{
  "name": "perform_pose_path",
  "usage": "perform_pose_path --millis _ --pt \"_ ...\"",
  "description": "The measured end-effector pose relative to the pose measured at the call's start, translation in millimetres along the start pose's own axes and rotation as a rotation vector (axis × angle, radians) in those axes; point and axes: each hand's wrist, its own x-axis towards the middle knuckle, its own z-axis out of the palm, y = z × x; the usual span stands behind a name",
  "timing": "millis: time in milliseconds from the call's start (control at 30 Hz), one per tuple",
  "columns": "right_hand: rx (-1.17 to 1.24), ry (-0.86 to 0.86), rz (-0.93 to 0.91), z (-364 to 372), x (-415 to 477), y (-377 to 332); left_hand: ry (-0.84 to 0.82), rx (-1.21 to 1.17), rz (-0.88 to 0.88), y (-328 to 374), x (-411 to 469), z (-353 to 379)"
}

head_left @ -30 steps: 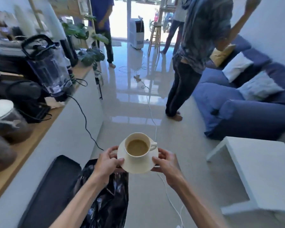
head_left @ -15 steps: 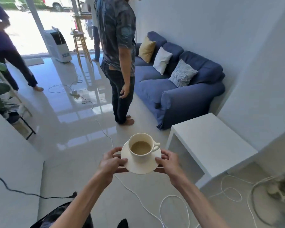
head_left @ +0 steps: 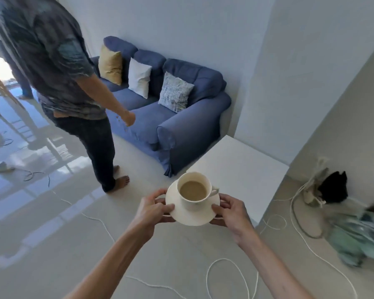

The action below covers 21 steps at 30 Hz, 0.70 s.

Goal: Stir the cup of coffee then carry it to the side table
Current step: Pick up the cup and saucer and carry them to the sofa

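A cream cup of coffee [head_left: 193,189] stands upright on a cream saucer [head_left: 190,215], its handle pointing right. My left hand [head_left: 152,209] grips the saucer's left rim and my right hand [head_left: 231,209] grips its right rim. I hold both in the air at the near left edge of the white side table [head_left: 242,169], whose top is bare.
A person [head_left: 58,83] stands barefoot on the glossy floor to the left. A blue sofa [head_left: 177,117] with three cushions sits behind the table. White cords [head_left: 231,275] loop on the floor below my arms. A fan and cloth [head_left: 354,231] lie at the right by the wall.
My view has swung right, away from the counter, and closed in on the side table. The cup and saucer stay level in both hands. The standing person now appears at the left.
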Motion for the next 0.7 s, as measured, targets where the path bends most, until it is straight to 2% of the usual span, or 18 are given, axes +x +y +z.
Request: perform_pose_path --millis 233,400,700 --pt "0.065 0.146 0.030 -12 58 -21 -0.133 0.063 -0.039 41 85 29" --pt "0.081 0.190 0.041 -35 109 -37 -0.197 0.106 -0.063 63 149 65" --pt "0.137 0.280 0.033 -95 223 -66 -0.247 0.153 -0.087 104 271 150"
